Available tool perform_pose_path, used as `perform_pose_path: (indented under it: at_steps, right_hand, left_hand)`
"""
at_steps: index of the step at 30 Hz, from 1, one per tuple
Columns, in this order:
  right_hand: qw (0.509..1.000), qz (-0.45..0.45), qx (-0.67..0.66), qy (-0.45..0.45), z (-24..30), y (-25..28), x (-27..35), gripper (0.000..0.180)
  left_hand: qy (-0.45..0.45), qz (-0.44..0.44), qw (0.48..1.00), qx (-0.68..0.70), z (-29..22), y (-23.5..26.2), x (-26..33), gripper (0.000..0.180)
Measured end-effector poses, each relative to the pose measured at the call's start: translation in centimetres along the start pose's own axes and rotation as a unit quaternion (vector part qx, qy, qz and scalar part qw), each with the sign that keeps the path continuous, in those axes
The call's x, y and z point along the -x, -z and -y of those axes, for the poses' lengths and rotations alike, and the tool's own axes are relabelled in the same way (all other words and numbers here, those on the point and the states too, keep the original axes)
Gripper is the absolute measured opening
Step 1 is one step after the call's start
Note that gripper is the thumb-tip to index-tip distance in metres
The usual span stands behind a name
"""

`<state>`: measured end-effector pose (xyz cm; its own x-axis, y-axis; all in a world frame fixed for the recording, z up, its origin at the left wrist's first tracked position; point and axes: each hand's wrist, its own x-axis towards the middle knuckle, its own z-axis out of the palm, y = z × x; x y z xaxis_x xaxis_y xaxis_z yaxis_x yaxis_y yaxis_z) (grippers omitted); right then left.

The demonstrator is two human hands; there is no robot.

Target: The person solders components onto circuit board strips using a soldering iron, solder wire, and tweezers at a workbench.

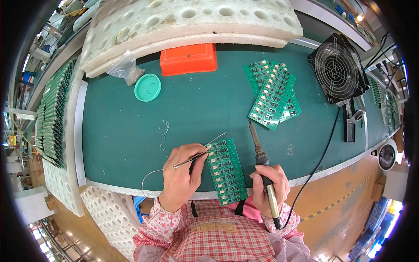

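A green circuit board (228, 174) with rows of small components lies at the table's near edge, in front of me. My left hand (180, 174) is closed at its left side, pinching dark tweezers (188, 161) whose tips reach the board's upper left corner. A thin solder wire (153, 170) curves through the same hand, its free end rising past the board's top edge. To the right of the board, my right hand (271, 188) grips a soldering iron (262, 158). The iron's tip points away from me, just short of a pile of circuit boards (273, 96), apart from my board.
A black fan (335, 67) stands at the far right, with an iron stand (349, 124) nearer. The iron's cord (323, 161) runs between them and me. Farther back are an orange tray (188, 60), a green lid (147, 87), a plastic bag (130, 72) and a white foam block (187, 28).
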<state>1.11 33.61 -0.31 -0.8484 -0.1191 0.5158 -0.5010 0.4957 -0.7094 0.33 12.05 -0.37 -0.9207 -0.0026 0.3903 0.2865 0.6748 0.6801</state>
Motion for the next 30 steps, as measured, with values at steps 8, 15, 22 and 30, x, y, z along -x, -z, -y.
perform_pose_path:
  at_steps: [8,15,22,30]
  right_hand:
    - [0.997,-0.028,-0.072,-0.031,-0.2,0.2,0.6,0.021]
    - [0.971,-0.094,-0.217,-0.02,-0.5,-0.8,0.5,0.024]
    - [0.973,-0.071,-0.22,-0.002,-0.9,-1.0,0.2,0.024]
    - [0.972,-0.068,-0.224,-0.005,-0.8,-1.0,0.1,0.024]
  left_hand:
    - [0.0,-0.002,1.0,0.004,0.0,0.0,0.0,0.017]
    - [0.01,-0.006,1.0,0.013,0.2,-0.2,0.1,0.022]
    - [0.008,0.003,1.0,0.007,-0.1,0.0,0.0,0.019]
    - [0.01,0.006,1.0,0.006,-0.1,0.0,-0.1,0.019]
